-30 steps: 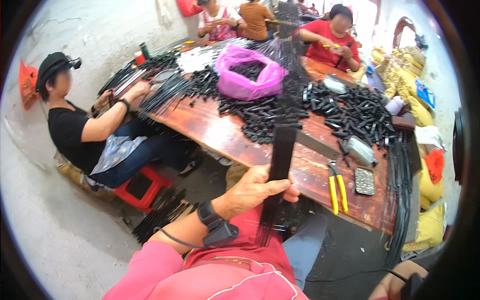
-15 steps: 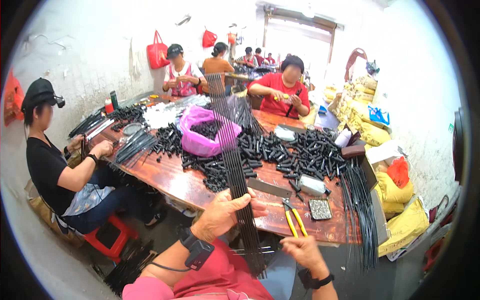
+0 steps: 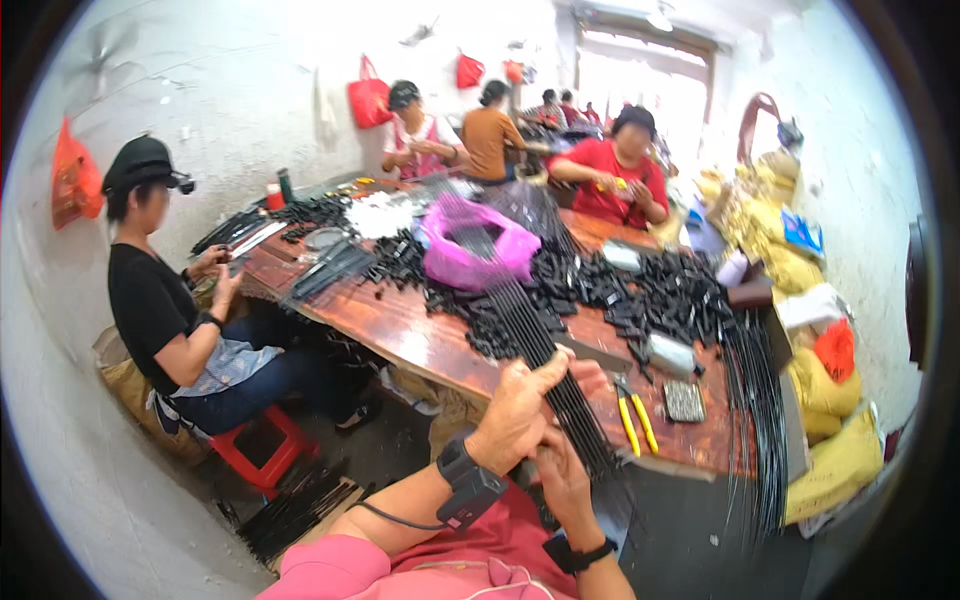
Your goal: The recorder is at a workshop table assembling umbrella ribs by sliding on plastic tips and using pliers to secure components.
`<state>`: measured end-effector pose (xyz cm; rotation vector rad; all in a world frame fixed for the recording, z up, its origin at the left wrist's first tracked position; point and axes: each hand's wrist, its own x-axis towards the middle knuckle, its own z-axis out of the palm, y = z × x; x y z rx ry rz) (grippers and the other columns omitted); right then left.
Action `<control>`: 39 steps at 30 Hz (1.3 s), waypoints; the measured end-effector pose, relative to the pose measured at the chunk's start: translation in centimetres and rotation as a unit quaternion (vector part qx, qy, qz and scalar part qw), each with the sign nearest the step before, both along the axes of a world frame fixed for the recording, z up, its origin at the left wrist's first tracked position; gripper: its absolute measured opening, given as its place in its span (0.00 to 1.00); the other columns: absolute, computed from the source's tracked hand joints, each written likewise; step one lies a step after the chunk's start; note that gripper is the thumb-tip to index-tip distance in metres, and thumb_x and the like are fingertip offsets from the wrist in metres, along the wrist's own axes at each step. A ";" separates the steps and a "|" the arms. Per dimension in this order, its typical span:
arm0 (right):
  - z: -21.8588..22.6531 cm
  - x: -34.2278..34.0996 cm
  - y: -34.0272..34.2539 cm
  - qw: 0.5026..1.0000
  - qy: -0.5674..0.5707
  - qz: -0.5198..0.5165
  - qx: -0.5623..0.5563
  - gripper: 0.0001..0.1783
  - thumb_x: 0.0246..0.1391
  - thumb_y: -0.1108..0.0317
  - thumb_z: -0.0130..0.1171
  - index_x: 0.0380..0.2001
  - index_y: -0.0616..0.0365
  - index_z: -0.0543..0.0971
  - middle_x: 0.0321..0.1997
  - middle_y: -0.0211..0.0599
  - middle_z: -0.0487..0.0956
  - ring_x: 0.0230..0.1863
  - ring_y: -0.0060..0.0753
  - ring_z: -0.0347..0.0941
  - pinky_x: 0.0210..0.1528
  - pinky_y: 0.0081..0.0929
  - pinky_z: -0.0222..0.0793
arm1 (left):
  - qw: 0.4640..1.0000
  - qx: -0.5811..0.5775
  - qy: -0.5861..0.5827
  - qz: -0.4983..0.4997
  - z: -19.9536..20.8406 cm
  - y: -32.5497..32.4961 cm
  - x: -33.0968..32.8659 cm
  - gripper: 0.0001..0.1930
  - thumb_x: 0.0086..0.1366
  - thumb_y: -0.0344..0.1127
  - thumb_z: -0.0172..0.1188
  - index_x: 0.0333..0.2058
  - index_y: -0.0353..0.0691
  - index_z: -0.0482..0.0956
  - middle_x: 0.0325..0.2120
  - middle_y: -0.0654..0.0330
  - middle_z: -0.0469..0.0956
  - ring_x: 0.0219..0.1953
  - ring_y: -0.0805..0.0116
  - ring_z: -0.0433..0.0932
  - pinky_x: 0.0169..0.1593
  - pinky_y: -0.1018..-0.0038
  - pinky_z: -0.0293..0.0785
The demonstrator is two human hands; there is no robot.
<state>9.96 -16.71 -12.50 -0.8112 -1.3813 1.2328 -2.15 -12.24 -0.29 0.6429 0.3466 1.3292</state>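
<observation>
The two hands are close together, the left hand (image 3: pixel 515 412) clamped on a bundle of thin black rods (image 3: pixel 540 335), its thumb across the front, and the right hand (image 3: pixel 562 478) just below, by the bundle's lower part; whether its fingers grip the rods cannot be told. The bundle slants up and away from the hands, its blurred far end passing in front of a pink plastic bag (image 3: pixel 448 266). To the right of the hands, yellow-handled pliers (image 3: pixel 637 418) lie on the wooden bench (image 3: pixel 375 315), with a tray of small metallic pieces (image 3: pixel 685 402) just beyond. Further right, long black rods (image 3: pixel 757 420) hang over the bench edge. Ahead of the hands spreads a heap of short black tubular parts (image 3: pixel 640 300). Well to the left, a co-worker (image 3: pixel 155 300) in black sits on a red stool (image 3: pixel 255 455); across the bench sits another person (image 3: pixel 615 180) in red.
</observation>
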 end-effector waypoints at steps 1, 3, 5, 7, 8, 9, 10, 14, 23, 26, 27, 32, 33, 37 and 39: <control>1.3 -0.9 0.1 0.998 0.044 -0.019 0.032 0.15 0.63 0.66 0.54 0.49 0.63 0.74 0.26 0.21 0.68 0.29 0.13 0.62 0.31 0.15 0.61 | 1.000 -0.002 0.005 0.009 -0.1 -0.1 0.1 0.09 0.71 0.36 0.51 0.42 0.36 0.70 0.42 0.47 0.78 0.45 0.52 0.80 0.52 0.58 0.78; 2.8 -1.3 0.6 1.000 0.005 -0.010 0.028 0.21 0.64 0.64 0.53 0.56 0.64 0.69 0.25 0.21 0.66 0.28 0.14 0.60 0.31 0.15 0.61 | 1.000 0.016 0.002 0.022 -0.3 -0.3 -0.3 0.10 0.71 0.39 0.51 0.42 0.38 0.70 0.43 0.50 0.78 0.47 0.54 0.79 0.52 0.58 0.77; 2.3 -1.8 2.6 0.992 -0.089 -0.038 0.082 0.32 0.63 0.60 0.55 0.64 0.65 0.60 0.36 0.29 0.72 0.34 0.17 0.66 0.37 0.17 0.65 | 0.998 -0.027 -0.050 0.042 -1.0 0.2 -0.7 0.10 0.71 0.39 0.51 0.42 0.39 0.70 0.46 0.50 0.77 0.50 0.55 0.77 0.55 0.57 0.75; 3.7 -3.2 3.8 0.975 0.122 -0.089 0.166 0.41 0.59 0.56 0.61 0.67 0.64 0.54 0.53 0.40 0.69 0.48 0.24 0.69 0.50 0.21 0.67 | 0.992 -0.063 -0.089 0.065 -1.4 0.8 -0.2 0.09 0.71 0.39 0.50 0.43 0.39 0.70 0.48 0.48 0.76 0.53 0.54 0.74 0.57 0.56 0.73; 4.2 -3.5 4.1 0.974 0.122 -0.104 0.163 0.41 0.59 0.56 0.61 0.67 0.64 0.54 0.53 0.40 0.69 0.48 0.24 0.69 0.50 0.21 0.67 | 0.991 -0.064 -0.093 0.067 -1.9 1.0 -0.5 0.09 0.71 0.38 0.50 0.43 0.39 0.70 0.49 0.47 0.76 0.55 0.54 0.73 0.58 0.55 0.71; 4.6 -3.8 4.5 0.966 0.183 -0.103 0.151 0.45 0.56 0.55 0.64 0.68 0.64 0.53 0.58 0.43 0.65 0.54 0.28 0.66 0.56 0.24 0.64 | 0.990 -0.068 -0.097 0.071 -2.5 1.2 -0.6 0.09 0.71 0.37 0.50 0.44 0.39 0.70 0.50 0.48 0.75 0.57 0.53 0.71 0.60 0.53 0.69; 4.7 -3.9 4.6 0.954 0.244 -0.099 0.142 0.49 0.53 0.54 0.67 0.68 0.64 0.51 0.63 0.47 0.61 0.59 0.32 0.64 0.62 0.27 0.61 | 0.987 -0.085 -0.120 0.066 -2.8 1.2 -0.6 0.09 0.71 0.36 0.50 0.44 0.39 0.69 0.51 0.48 0.74 0.57 0.52 0.70 0.61 0.52 0.68; 5.0 -4.4 4.1 0.948 0.242 -0.127 0.161 0.48 0.53 0.56 0.68 0.67 0.65 0.53 0.59 0.45 0.67 0.59 0.33 0.64 0.64 0.30 0.58 | 0.980 -0.095 -0.165 0.055 -3.9 1.0 -0.2 0.08 0.71 0.35 0.49 0.43 0.37 0.69 0.51 0.48 0.73 0.59 0.51 0.69 0.62 0.50 0.67; 8.6 -2.1 4.5 0.941 0.221 -0.231 0.114 0.09 0.61 0.69 0.56 0.36 0.64 0.80 0.40 0.36 0.80 0.39 0.24 0.75 0.44 0.23 0.71 | 0.989 -0.063 -0.128 0.037 -3.6 -0.7 1.5 0.09 0.70 0.39 0.54 0.42 0.42 0.75 0.45 0.55 0.78 0.50 0.62 0.75 0.59 0.61 0.69; 10.2 0.3 4.7 0.947 0.226 -0.213 0.082 0.08 0.58 0.70 0.57 0.27 0.63 0.81 0.24 0.30 0.79 0.26 0.21 0.74 0.32 0.22 0.71 | 0.999 -0.033 -0.039 0.012 -2.9 -2.6 3.3 0.15 0.71 0.45 0.51 0.47 0.40 0.76 0.46 0.57 0.78 0.51 0.65 0.74 0.59 0.65 0.68; 11.4 1.6 4.7 0.952 0.171 -0.235 0.095 0.10 0.57 0.69 0.58 0.25 0.62 0.81 0.23 0.30 0.79 0.26 0.21 0.74 0.32 0.21 0.71 | 0.999 -0.028 0.027 -0.010 -2.6 -3.4 3.4 0.16 0.71 0.44 0.51 0.48 0.39 0.76 0.47 0.58 0.78 0.53 0.65 0.74 0.60 0.65 0.67; 17.4 9.3 5.1 0.963 -0.062 -0.205 0.162 0.10 0.55 0.65 0.60 0.26 0.61 0.81 0.23 0.30 0.80 0.25 0.20 0.74 0.31 0.22 0.70 | 0.959 0.030 0.262 -0.103 -1.1 -6.5 -0.7 0.14 0.68 0.34 0.53 0.43 0.27 0.76 0.33 0.41 0.82 0.39 0.46 0.83 0.47 0.58 0.79; 18.4 10.7 5.2 0.959 -0.100 -0.186 0.186 0.11 0.54 0.64 0.61 0.26 0.61 0.82 0.23 0.29 0.80 0.26 0.20 0.74 0.30 0.23 0.70 | 0.952 0.070 0.292 -0.063 -0.8 -6.5 -1.7 0.13 0.67 0.34 0.54 0.40 0.27 0.77 0.31 0.42 0.82 0.38 0.49 0.83 0.46 0.61 0.80; 19.8 12.7 4.8 0.948 -0.221 -0.113 0.202 0.13 0.54 0.59 0.62 0.27 0.59 0.82 0.23 0.27 0.79 0.20 0.14 0.71 0.20 0.15 0.65 | 0.912 0.100 0.383 0.107 -1.6 -4.2 -4.3 0.12 0.66 0.32 0.56 0.40 0.27 0.78 0.31 0.47 0.82 0.36 0.59 0.83 0.44 0.68 0.79; 19.7 12.3 4.8 0.947 -0.274 -0.066 0.155 0.14 0.56 0.58 0.61 0.28 0.58 0.82 0.22 0.26 0.79 0.17 0.11 0.69 0.16 0.12 0.61 | 0.907 0.112 0.396 0.092 -2.5 -3.0 -4.6 0.12 0.64 0.30 0.58 0.43 0.27 0.78 0.33 0.50 0.83 0.37 0.62 0.83 0.47 0.70 0.77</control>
